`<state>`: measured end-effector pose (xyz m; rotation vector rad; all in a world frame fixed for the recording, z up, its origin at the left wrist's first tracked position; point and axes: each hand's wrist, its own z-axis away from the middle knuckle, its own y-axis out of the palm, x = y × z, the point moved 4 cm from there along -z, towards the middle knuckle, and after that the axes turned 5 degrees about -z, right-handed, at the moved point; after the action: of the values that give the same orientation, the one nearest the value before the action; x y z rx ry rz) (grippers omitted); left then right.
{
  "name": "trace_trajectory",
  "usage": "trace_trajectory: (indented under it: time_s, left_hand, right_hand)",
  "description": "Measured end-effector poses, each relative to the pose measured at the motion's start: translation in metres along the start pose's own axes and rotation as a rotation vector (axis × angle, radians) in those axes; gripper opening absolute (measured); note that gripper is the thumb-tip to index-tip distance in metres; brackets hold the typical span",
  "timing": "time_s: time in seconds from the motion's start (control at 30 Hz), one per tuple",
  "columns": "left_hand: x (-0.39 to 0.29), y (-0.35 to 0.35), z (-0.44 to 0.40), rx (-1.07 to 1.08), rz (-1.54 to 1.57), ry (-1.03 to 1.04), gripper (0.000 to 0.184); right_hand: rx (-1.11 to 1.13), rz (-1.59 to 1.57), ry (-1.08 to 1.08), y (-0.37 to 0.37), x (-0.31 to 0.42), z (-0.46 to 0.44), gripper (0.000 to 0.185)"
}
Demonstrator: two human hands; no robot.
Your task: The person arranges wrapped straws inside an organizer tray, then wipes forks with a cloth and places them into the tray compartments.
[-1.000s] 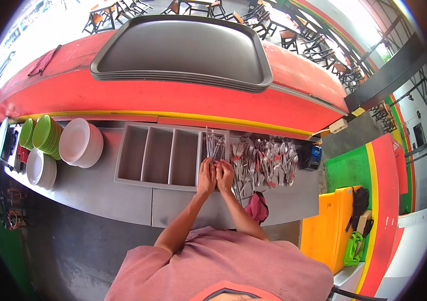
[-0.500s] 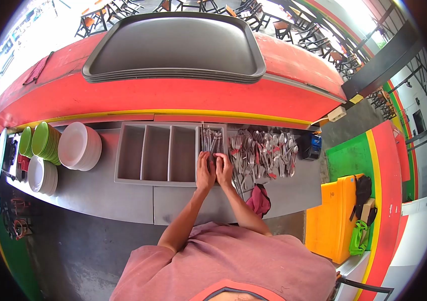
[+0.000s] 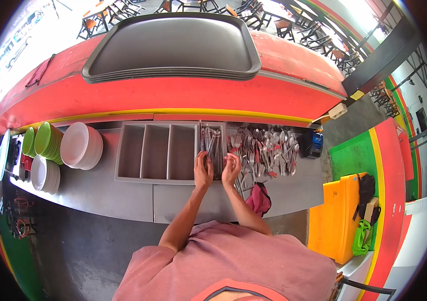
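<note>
A grey cutlery tray [image 3: 167, 180] with several compartments lies on the counter. Slim metal cutlery [image 3: 211, 136] fills its rightmost compartment; the exact kind is too small to tell. My left hand [image 3: 203, 171] rests over the left side of that compartment, fingers loosely bent and apart, at the near ends of the pieces. Over the right rim is my right hand [image 3: 231, 169], its fingers curved and apart with nothing visible in them. Right of the tray spreads a loose pile of forks and spoons [image 3: 263, 153], with reddish bits among them.
White plates [image 3: 75, 145] and green plates [image 3: 48, 140] stand stacked on the left. A dark red cloth [image 3: 258, 199] lies near the front edge, and a dark blue container [image 3: 311, 145] stands right of the pile. Black serving trays [image 3: 173, 47] are stacked on the red ledge [image 3: 173, 95].
My hands were close together over the rightmost compartment; they have now moved apart, the right one shifting right to the rim. More of the cutlery between them shows.
</note>
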<state>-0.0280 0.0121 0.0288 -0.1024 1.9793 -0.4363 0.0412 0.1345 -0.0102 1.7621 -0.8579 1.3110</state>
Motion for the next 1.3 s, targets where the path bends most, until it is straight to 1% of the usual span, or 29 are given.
trace_trajectory:
  time_s: [0.07, 0.1, 0.2, 0.23, 0.27, 0.33, 0.37, 0.47, 0.57, 0.67, 0.7, 0.8, 0.83, 0.93, 0.97, 1.03, 1.07, 1.13, 1.2, 1.23, 1.27, 1.3]
  left_hand:
    - [0.0, 0.001, 0.001, 0.045, -0.022, -0.025, 0.032]
    - [-0.002, 0.001, 0.002, 0.047, -0.043, -0.01, 0.033]
    - [-0.008, 0.003, 0.003, 0.063, -0.1, 0.012, 0.039]
    - [-0.008, 0.004, 0.003, 0.075, -0.114, 0.005, 0.041]
    - [-0.008, 0.004, 0.004, 0.092, -0.129, -0.002, 0.042]
    - [-0.002, 0.006, 0.006, 0.067, -0.132, 0.012, 0.042]
    - [0.001, 0.008, 0.005, 0.054, -0.134, 0.022, 0.042]
    - [-0.004, 0.008, 0.007, 0.009, -0.148, 0.051, 0.037]
    - [-0.018, 0.004, 0.011, -0.092, -0.236, 0.102, 0.032]
    - [-0.039, 0.008, 0.018, -0.092, -0.236, 0.182, 0.03]
    - [-0.049, 0.011, 0.021, -0.045, -0.199, 0.181, 0.03]
    - [-0.066, 0.028, 0.038, 0.034, -0.165, 0.222, 0.028]
    - [-0.069, 0.035, 0.046, 0.087, -0.109, 0.163, 0.026]
    - [-0.071, 0.058, 0.066, 0.321, 0.047, 0.024, 0.022]
    - [-0.074, 0.065, 0.072, 0.329, 0.036, 0.047, 0.022]
    - [-0.079, 0.076, 0.08, 0.345, 0.008, 0.093, 0.021]
    - [-0.079, 0.079, 0.082, 0.328, -0.023, 0.093, 0.022]
    - [-0.079, 0.085, 0.083, 0.298, -0.088, 0.095, 0.026]
    - [-0.079, 0.087, 0.082, 0.267, -0.109, 0.094, 0.029]
    - [-0.08, 0.087, 0.081, 0.251, -0.121, 0.092, 0.031]
    - [-0.081, 0.089, 0.08, 0.239, -0.158, 0.074, 0.032]
    - [-0.084, 0.09, 0.08, 0.229, -0.196, 0.055, 0.034]
  right_hand:
    - [-0.129, -0.027, -0.008, -0.016, -0.008, -0.002, 0.016]
    - [-0.168, -0.039, -0.003, -0.024, -0.013, -0.001, 0.019]
    - [-0.04, 0.469, -0.04, -0.049, -0.019, 0.001, 0.024]
    - [0.013, 0.443, 0.001, -0.057, -0.032, 0.002, 0.035]
    - [0.075, 0.535, -0.036, -0.068, -0.041, 0.004, 0.039]
    - [0.19, 0.714, -0.1, -0.074, -0.034, 0.009, 0.048]
    - [0.211, 0.711, -0.107, -0.073, -0.033, 0.008, 0.057]
    - [0.246, 0.763, -0.145, -0.071, -0.018, 0.004, 0.06]
    - [0.279, 0.826, -0.074, -0.067, -0.005, 0.0, 0.064]
    - [0.339, 0.959, -0.167, -0.063, -0.003, -0.002, 0.068]
    - [0.373, 0.963, -0.163, -0.064, -0.001, -0.003, 0.064]
    - [0.38, 0.957, -0.148, -0.064, -0.018, -0.007, 0.065]
    - [0.376, 0.927, -0.234, -0.065, -0.016, -0.008, 0.053]
    - [0.441, 0.931, -0.156, -0.07, -0.034, -0.014, 0.044]
    - [0.468, 0.94, -0.252, -0.075, -0.041, -0.015, 0.04]
    - [0.513, 0.931, -0.375, -0.082, -0.062, -0.017, 0.034]
    - [0.532, 0.917, -0.4, -0.085, -0.073, -0.018, 0.031]
    - [0.566, 0.838, -0.313, -0.095, -0.088, -0.022, 0.027]
    - [0.606, 0.713, -0.088, -0.101, -0.105, -0.028, 0.024]
    - [0.627, 0.767, -0.202, -0.094, -0.072, -0.028, 0.021]
    - [0.646, 0.698, -0.25, -0.089, -0.068, -0.031, 0.022]
    - [0.662, 0.627, -0.294, -0.095, -0.084, -0.032, 0.022]
